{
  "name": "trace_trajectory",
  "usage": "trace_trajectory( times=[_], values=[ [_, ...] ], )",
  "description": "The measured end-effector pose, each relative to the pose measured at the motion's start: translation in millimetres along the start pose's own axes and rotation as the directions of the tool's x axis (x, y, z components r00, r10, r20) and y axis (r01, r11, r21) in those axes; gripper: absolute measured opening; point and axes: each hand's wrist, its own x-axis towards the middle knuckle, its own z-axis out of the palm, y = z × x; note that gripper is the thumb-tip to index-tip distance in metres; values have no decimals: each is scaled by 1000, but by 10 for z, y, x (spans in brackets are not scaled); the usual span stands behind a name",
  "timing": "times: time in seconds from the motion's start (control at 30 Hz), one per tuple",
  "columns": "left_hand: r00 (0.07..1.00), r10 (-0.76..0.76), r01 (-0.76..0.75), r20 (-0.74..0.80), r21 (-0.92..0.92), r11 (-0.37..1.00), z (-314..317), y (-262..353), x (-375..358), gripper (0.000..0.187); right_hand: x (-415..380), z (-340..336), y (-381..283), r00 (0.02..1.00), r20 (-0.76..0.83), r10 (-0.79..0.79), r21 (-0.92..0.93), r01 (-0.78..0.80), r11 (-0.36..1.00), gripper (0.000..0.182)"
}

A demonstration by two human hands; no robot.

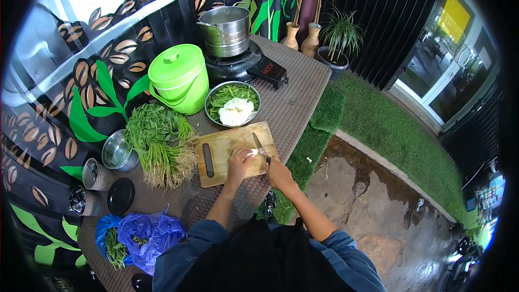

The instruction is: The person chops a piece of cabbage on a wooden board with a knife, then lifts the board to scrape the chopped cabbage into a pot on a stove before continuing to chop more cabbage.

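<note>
My right hand (278,174) is wrapped round the dark handle of a kitchen knife (257,140), whose blade points away from me over the wooden cutting board (232,143). On the same board my left hand (238,165) is closed, its fingertips on a small white piece (252,153) beside the blade. What kind of food the piece is cannot be made out. Just beyond the board stands a metal bowl (260,103) with cut greens (220,97) and a white heap (236,112) in it. Left of the board lies a large bunch of rooted leafy greens (157,140).
A steel pot (226,35) sits on a black gas stove (232,67) at the back. Near it stands a lidded green bucket (181,78). Farther left are a metal bowl (120,154), cutlery holders (86,201), a black lid (120,196) and blue plastic bags (151,238). The table edge (308,113) runs along the right.
</note>
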Motion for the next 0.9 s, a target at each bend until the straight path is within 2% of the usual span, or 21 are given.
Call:
trace_trajectory(
  times=[0.07, 0.1, 0.17, 0.23, 0.3, 0.37, 0.4, 0.47, 0.5, 0.57, 0.73, 0.8, 0.9],
  values=[
    [1000, 6, -6, -11, 23, 1000, 2, -9, -1, 12, -65, 115, -23, 995, -97, -3, 25, 5, 1000, 31],
    [1000, 5, -5, -11, 21, 1000, 2, -9, 0, 12, -107, 191, -55, 995, -96, -2, 23, 4, 1000, 31],
    [999, 38, -36, -32, 53, 998, 1, -4, 4, 13, -167, 322, -127, 988, -57, 144, 77, -140, 987, 30],
    [999, 24, -23, -23, 42, 999, -9, 3, 2, 13, -100, 378, -109, 988, -55, 148, 73, -143, 987, 30],
    [1000, 10, -10, -15, 33, 999, -2, -2, -1, 13, 23, 384, -42, 988, -52, 148, 70, -144, 987, 29],
    [1000, 19, -18, -14, 47, 999, 5, -32, 1, 12, 164, 313, 69, 998, -49, 28, -11, -29, 1000, 30],
    [1000, 22, -21, -13, 47, 999, 14, -38, 6, 12, 128, 260, 52, 998, -52, 29, -9, -30, 1000, 30],
    [999, -50, 51, -18, 9, 999, 31, -39, -18, 12, 25, 171, 10, 997, -44, -57, -83, 53, 995, 28],
    [999, -49, 50, -22, 9, 999, 24, -38, -20, 12, -7, 214, -24, 997, -45, -60, -85, 56, 995, 28],
    [1000, -10, 11, -23, 44, 999, 6, -21, -9, 13, -77, 347, -121, 991, -78, 110, 23, -108, 994, 26],
    [1000, -16, 17, -19, 23, 1000, -8, 1, 2, 13, 61, 285, -89, 996, -38, 81, 8, -81, 997, 27],
    [1000, -11, 12, -25, 31, 999, -7, 3, -4, 12, 33, 131, -74, 999, -35, -7, 4, 7, 1000, 28],
    [999, -36, 37, -37, 17, 999, -16, 27, 0, 12, -45, 155, -130, 999, -15, 40, -16, -41, 999, 27]
  ],
)
